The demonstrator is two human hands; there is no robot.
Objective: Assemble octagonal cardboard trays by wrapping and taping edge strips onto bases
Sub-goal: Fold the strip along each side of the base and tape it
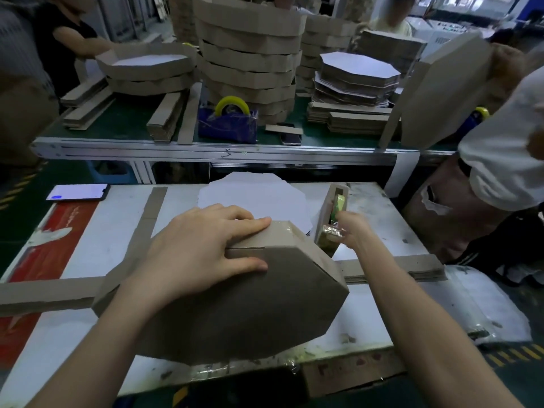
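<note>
The left hand (203, 248) lies flat, fingers spread, on the tipped-up tray (265, 304). The right hand (351, 231) pinches tape (331, 232) (at the cardboard tape holder (326, 210)).

Matt brown cardboard tray (250, 304); glossy clear tape (331, 232).

Left hand (200, 248) lies palm-down, fingers spread and nearly straight — right arm reaches forward, right hand (353, 231) pinching tape (329, 232).
</note>
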